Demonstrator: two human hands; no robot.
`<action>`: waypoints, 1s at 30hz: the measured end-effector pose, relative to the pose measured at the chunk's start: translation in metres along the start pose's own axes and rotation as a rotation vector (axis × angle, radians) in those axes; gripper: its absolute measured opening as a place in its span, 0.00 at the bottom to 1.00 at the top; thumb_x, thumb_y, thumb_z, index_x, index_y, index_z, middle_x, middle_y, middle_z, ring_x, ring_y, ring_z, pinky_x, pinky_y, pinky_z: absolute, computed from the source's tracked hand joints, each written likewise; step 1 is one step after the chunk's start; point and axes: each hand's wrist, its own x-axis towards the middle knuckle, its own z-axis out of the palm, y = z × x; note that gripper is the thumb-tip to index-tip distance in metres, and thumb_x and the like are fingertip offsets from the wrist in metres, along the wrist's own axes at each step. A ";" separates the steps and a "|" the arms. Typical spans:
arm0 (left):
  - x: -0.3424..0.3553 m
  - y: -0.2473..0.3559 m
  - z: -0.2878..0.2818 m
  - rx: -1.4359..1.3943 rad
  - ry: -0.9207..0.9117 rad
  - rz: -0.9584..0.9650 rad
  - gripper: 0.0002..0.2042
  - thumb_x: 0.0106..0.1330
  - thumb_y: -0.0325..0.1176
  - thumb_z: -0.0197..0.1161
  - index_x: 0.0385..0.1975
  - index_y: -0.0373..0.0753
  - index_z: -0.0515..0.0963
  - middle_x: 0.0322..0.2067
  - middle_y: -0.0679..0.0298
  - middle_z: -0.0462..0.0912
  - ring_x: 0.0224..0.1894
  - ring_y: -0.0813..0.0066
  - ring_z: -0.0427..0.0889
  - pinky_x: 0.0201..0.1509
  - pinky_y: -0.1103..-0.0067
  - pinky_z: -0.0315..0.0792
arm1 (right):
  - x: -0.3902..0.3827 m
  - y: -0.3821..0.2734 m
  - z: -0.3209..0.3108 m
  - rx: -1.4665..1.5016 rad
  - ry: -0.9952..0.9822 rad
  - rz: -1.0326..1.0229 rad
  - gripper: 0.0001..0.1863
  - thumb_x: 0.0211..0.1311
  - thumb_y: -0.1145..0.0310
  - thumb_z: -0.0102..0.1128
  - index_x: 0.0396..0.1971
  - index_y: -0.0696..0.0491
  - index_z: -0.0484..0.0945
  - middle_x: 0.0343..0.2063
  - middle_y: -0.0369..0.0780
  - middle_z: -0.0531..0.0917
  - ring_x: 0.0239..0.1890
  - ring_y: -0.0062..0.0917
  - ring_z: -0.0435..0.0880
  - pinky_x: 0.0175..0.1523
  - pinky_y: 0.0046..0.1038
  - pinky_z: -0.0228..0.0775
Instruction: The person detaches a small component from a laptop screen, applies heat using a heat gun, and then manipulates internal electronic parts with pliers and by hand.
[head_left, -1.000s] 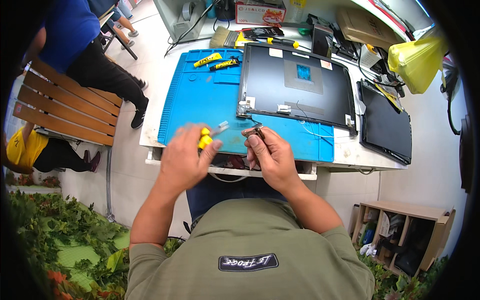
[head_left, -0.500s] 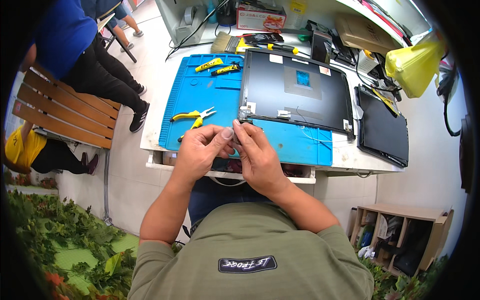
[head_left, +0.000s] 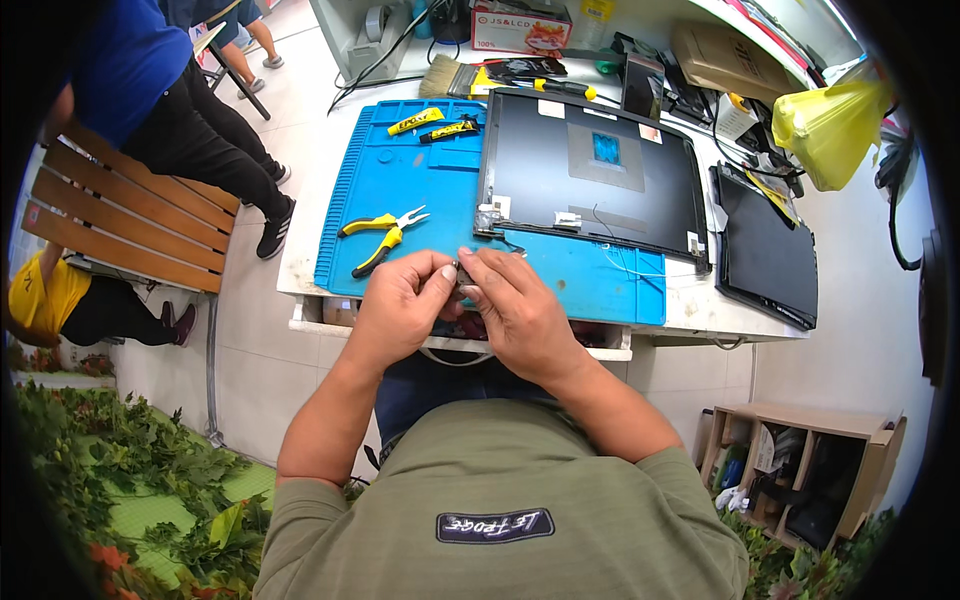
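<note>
My left hand [head_left: 405,310] and my right hand [head_left: 515,320] meet at the mat's near edge, fingers closed on a small dark metal piece [head_left: 459,274], mostly hidden by them. Yellow-and-black pliers [head_left: 388,238] lie with handles spread on the blue mat [head_left: 375,175], just beyond my left hand. A black laptop screen cover [head_left: 535,170], with small metal parts and thin wires at its lower edge, rests on the mat. Two glue tubes, a yellow one [head_left: 416,120] and a black-and-yellow one [head_left: 449,131], lie at the mat's back left.
A stacked black laptop [head_left: 765,260] sits at the desk's right, below a yellow bag [head_left: 826,135]. Tools, a brush [head_left: 444,80] and boxes crowd the back. At left are a person [head_left: 130,90] in blue, another in yellow and a wooden bench [head_left: 120,220].
My left hand has let go of the pliers, which now lie on the mat, and has come right to join my right hand on the small piece.
</note>
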 end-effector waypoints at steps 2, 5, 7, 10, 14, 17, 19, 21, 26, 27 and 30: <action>-0.002 0.005 -0.001 0.406 -0.004 0.188 0.08 0.83 0.29 0.63 0.47 0.30 0.85 0.36 0.58 0.90 0.33 0.71 0.88 0.39 0.74 0.81 | 0.004 -0.003 -0.009 0.160 -0.025 0.155 0.19 0.79 0.73 0.65 0.64 0.64 0.83 0.47 0.50 0.86 0.47 0.44 0.88 0.53 0.40 0.82; 0.002 0.006 -0.009 0.720 -0.021 0.474 0.08 0.82 0.28 0.64 0.47 0.29 0.84 0.35 0.57 0.87 0.34 0.70 0.87 0.39 0.72 0.79 | 0.009 0.008 -0.022 0.727 -0.135 0.554 0.18 0.86 0.64 0.61 0.58 0.64 0.87 0.40 0.45 0.88 0.38 0.32 0.90 0.44 0.33 0.85; 0.003 0.007 -0.010 0.693 -0.008 0.546 0.08 0.81 0.29 0.66 0.46 0.30 0.84 0.35 0.55 0.87 0.33 0.65 0.85 0.39 0.70 0.77 | 0.011 0.019 -0.024 1.034 -0.199 0.689 0.21 0.87 0.58 0.61 0.57 0.63 0.88 0.39 0.40 0.89 0.34 0.18 0.88 0.38 0.25 0.86; -0.001 0.014 -0.009 0.517 0.024 0.447 0.09 0.78 0.32 0.71 0.43 0.31 0.86 0.33 0.55 0.86 0.31 0.61 0.81 0.36 0.69 0.75 | 0.009 0.020 -0.018 1.056 -0.089 0.672 0.20 0.87 0.60 0.62 0.56 0.63 0.89 0.39 0.41 0.89 0.35 0.21 0.89 0.39 0.27 0.88; -0.006 0.016 -0.011 0.403 0.020 0.262 0.09 0.77 0.31 0.72 0.36 0.31 0.86 0.26 0.63 0.83 0.27 0.78 0.75 0.30 0.76 0.68 | 0.012 0.005 -0.013 0.983 0.042 0.643 0.18 0.85 0.65 0.64 0.58 0.65 0.87 0.41 0.42 0.89 0.37 0.23 0.90 0.42 0.29 0.88; -0.008 0.000 -0.007 0.246 0.049 0.183 0.11 0.79 0.31 0.69 0.32 0.33 0.85 0.22 0.70 0.79 0.24 0.86 0.70 0.27 0.80 0.61 | 0.011 0.001 -0.011 0.587 0.022 0.390 0.18 0.79 0.73 0.66 0.62 0.67 0.83 0.44 0.47 0.89 0.42 0.34 0.92 0.47 0.34 0.89; -0.008 -0.008 -0.002 0.078 0.049 0.108 0.12 0.79 0.31 0.67 0.30 0.34 0.84 0.21 0.72 0.77 0.22 0.87 0.69 0.26 0.82 0.58 | 0.005 0.002 -0.006 -0.020 0.037 -0.081 0.23 0.75 0.77 0.67 0.66 0.68 0.80 0.49 0.51 0.88 0.47 0.43 0.92 0.51 0.38 0.88; -0.008 -0.011 0.003 -0.144 0.024 -0.007 0.14 0.79 0.31 0.67 0.27 0.35 0.82 0.20 0.72 0.76 0.22 0.87 0.68 0.24 0.83 0.56 | 0.002 -0.003 -0.003 -0.141 -0.001 -0.134 0.28 0.70 0.79 0.67 0.68 0.68 0.77 0.54 0.55 0.85 0.53 0.49 0.89 0.56 0.41 0.86; -0.017 -0.002 0.001 -0.157 0.004 -0.096 0.16 0.79 0.28 0.65 0.23 0.35 0.79 0.20 0.70 0.78 0.22 0.87 0.71 0.24 0.81 0.61 | 0.002 -0.014 -0.011 -0.123 -0.113 -0.171 0.30 0.68 0.79 0.69 0.70 0.68 0.76 0.61 0.57 0.81 0.60 0.50 0.85 0.61 0.42 0.83; -0.020 0.001 0.001 -0.181 0.000 -0.126 0.16 0.80 0.28 0.65 0.23 0.35 0.79 0.20 0.70 0.78 0.22 0.87 0.71 0.24 0.81 0.61 | 0.004 -0.021 -0.015 -0.119 -0.124 -0.178 0.31 0.68 0.79 0.69 0.70 0.68 0.76 0.61 0.57 0.81 0.60 0.50 0.85 0.61 0.42 0.83; -0.025 0.009 0.006 -0.207 -0.019 -0.085 0.16 0.80 0.28 0.66 0.25 0.34 0.80 0.20 0.71 0.78 0.22 0.87 0.70 0.25 0.80 0.61 | 0.000 -0.016 -0.019 -0.136 -0.123 -0.202 0.30 0.68 0.78 0.70 0.69 0.68 0.77 0.58 0.56 0.82 0.57 0.50 0.85 0.60 0.40 0.84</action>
